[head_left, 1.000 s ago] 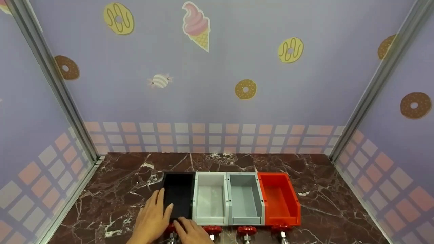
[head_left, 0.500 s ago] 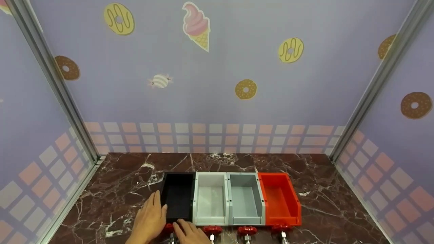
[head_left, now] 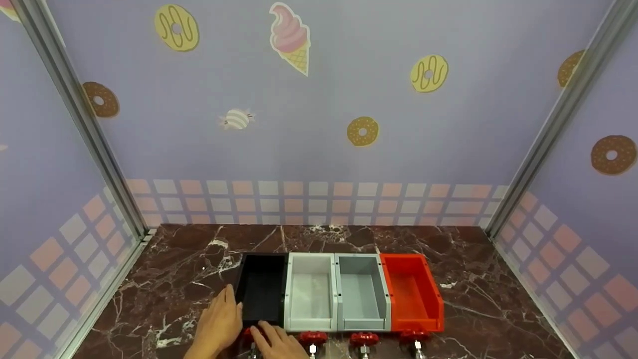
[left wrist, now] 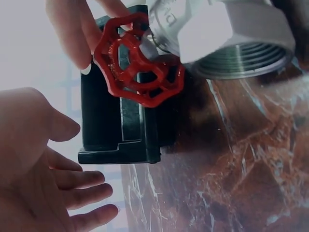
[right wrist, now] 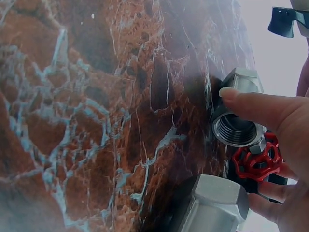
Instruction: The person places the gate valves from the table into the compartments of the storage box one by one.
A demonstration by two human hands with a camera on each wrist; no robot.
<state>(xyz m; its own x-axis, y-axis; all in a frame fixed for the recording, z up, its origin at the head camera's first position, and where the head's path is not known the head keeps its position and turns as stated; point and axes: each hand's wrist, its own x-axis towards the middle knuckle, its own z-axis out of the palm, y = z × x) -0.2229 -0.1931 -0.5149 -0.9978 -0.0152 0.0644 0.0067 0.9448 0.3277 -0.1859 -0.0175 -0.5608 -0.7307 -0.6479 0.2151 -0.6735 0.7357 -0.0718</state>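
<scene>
My left hand is beside the left wall of the black bin, fingers extended and holding nothing. In the left wrist view the left palm and spread fingers lie apart from the valve. My right hand is at the leftmost valve, in front of the black bin. Its fingertips are at the rim of the red handwheel. In the right wrist view the right thumb lies across the silver threaded valve body, other fingers behind the wheel.
White, grey and orange-red bins stand right of the black one. In front of them sit three more red-wheeled valves. Dark marble tabletop lies underneath, with patterned walls on three sides.
My left hand has drawn back from over the black bin's edge to its left side, its thumb closer in. The right hand has shifted slightly left at the leftmost valve.
</scene>
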